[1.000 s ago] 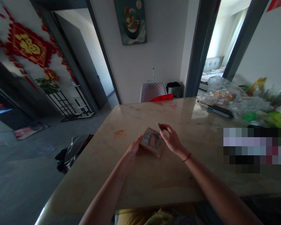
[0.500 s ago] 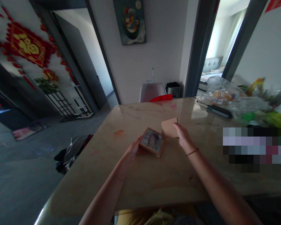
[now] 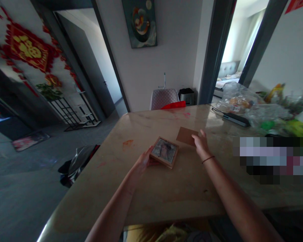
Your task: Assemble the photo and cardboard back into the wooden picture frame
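A small wooden photo frame (image 3: 164, 152) with a picture in it lies face up on the marble table (image 3: 151, 191). My left hand (image 3: 143, 162) grips the frame's near left edge, fingers curled under it. A flat brown backing card (image 3: 185, 135) rests on the table just right of and beyond the frame. My right hand (image 3: 200, 144) lies on the card's near right corner, fingers stretched forward over it; a thin red band circles that wrist.
Clear plastic bags of food (image 3: 242, 101) and a dark flat device (image 3: 236, 119) crowd the table's far right. A quilted chair (image 3: 164, 98) with a red item stands beyond the far edge. A dark bag (image 3: 78, 163) sits on the floor at left.
My right hand has carried the brown card from above the frame to the right and lowered it flat onto the table. My left hand and the frame have stayed put.
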The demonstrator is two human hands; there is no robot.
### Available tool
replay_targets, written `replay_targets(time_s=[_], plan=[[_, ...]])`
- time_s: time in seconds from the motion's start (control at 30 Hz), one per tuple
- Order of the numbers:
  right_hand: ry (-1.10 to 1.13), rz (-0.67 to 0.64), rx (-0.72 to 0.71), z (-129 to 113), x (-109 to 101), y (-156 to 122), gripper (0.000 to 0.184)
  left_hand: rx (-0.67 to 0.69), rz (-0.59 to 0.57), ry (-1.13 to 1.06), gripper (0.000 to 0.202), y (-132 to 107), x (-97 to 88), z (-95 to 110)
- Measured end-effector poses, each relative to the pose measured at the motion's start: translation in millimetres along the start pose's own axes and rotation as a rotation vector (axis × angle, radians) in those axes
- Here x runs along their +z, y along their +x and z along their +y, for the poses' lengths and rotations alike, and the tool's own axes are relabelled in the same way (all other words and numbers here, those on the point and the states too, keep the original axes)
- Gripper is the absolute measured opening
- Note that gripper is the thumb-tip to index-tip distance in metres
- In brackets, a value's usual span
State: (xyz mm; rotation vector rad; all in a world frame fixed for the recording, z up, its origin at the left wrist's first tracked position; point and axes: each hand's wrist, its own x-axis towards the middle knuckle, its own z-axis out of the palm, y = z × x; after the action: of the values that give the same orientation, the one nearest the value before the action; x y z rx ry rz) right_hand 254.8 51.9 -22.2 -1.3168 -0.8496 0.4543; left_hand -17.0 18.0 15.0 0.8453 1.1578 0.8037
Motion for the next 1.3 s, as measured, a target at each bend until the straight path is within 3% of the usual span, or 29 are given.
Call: replay_targets(time_s=[0.1,0.2,0.6,0.87,1.0,1.17,1.3], plan=[[-0.022,0.096,0.099,1.4,0.7,1.5,0.066,-0.005,0.002,0.005,0.044,-0.3,1.0,0.7],[-0.081,0.085,0.108,0.1,1.5,1.8,0.061,-0.008,-0.006,0.005,0.043,-0.6,1.2,1.3],[-0.336,0.068,-0.147,-23.4,4.1,-16.6,0.045,-0.006,-0.007,0.004,0.041,2.1,-0.2,-0.5],[-0.521,0.199,-0.253,-28.9,2.3,-25.1,0.034,-0.013,0.010,0.012,0.043,2.5,0.4,0.3],[-0.422,0.047,-0.300,-27.0,11.0,-31.6,0.029,-0.015,-0.012,-0.002,0.043,2.0,0.1,0.8],[-0.142,-0.280,-0.008,-24.3,28.5,-45.8,0.027,0.031,0.029,-0.012,0.039,-0.5,2.9,0.6],[-0.010,-0.410,0.128,-22.2,36.5,-49.5,0.022,0.152,0.154,0.027,0.040,-4.1,5.2,1.9]])
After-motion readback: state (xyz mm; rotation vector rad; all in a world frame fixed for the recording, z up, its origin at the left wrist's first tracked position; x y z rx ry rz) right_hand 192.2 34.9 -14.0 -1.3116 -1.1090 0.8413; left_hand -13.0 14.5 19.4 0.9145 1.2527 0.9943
